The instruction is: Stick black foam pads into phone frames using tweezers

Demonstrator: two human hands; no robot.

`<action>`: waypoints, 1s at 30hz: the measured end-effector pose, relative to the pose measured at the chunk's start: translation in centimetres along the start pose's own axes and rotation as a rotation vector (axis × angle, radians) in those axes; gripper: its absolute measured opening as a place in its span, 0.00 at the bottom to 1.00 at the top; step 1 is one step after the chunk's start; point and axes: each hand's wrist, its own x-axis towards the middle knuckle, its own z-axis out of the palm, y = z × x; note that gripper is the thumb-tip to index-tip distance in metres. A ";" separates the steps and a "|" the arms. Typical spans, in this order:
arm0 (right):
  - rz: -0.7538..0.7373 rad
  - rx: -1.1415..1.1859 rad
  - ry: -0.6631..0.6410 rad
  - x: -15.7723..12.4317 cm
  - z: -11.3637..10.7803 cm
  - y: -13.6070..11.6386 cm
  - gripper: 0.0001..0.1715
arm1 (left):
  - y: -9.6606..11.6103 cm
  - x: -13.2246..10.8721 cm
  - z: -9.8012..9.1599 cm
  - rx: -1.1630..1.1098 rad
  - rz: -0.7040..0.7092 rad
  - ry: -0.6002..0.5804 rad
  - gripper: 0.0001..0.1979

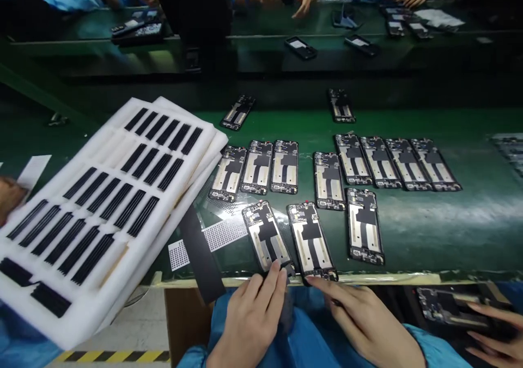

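My left hand [251,319] sits at the belt's near edge, its fingertips on the lower end of a phone mid-frame [267,237]. My right hand [363,319] reaches in from the right, and its fingertips meet the bottom edge of a second phone mid-frame [310,242]. Both frames lie tilted on the green conveyor belt [429,231], with black, gold and silver inner faces showing. Whether either hand grips its frame, I cannot tell. Several similar frames stand in rows beyond them [327,180].
A stack of white foam trays [102,204] holding black strips overhangs the belt at left. A perforated sheet [208,242] and a black strip [200,253] lie beside it. A co-worker's hand [496,335] works at lower right; other people's hands work across a far belt.
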 end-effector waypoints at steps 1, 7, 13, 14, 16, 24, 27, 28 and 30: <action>-0.026 -0.041 -0.015 0.0 0.3 0.1 0.29 | 0.1 0.2 0.1 0.002 -0.004 0.005 0.15; -0.126 -0.283 -0.055 0.7 1.4 0.6 0.38 | -0.1 0.4 1.4 -0.017 0.014 0.010 0.18; -0.212 -0.496 -0.082 1.8 3.4 0.8 0.40 | -0.5 0.1 1.9 -0.037 0.042 -0.008 0.19; -0.200 -0.533 -0.088 2.0 3.7 0.8 0.39 | -0.6 0.1 1.9 -0.041 0.044 -0.024 0.19; -0.164 -0.596 -0.120 2.2 4.1 0.5 0.38 | -0.6 0.1 1.8 -0.061 0.021 -0.075 0.22; 0.046 -0.579 -0.287 6.7 0.8 -3.4 0.21 | -1.1 -0.2 1.3 0.024 -0.326 -0.188 0.41; 0.186 -0.555 -0.140 10.0 0.2 -4.1 0.09 | -2.0 -1.3 0.0 -0.114 -0.498 0.088 0.33; 0.234 -0.563 -0.110 10.9 0.5 -4.1 0.09 | -2.3 -1.7 -0.4 -0.134 -0.582 0.158 0.31; 0.292 -0.576 -0.091 12.2 1.5 -3.9 0.06 | -3.1 -2.5 -0.9 -0.150 -0.702 0.230 0.28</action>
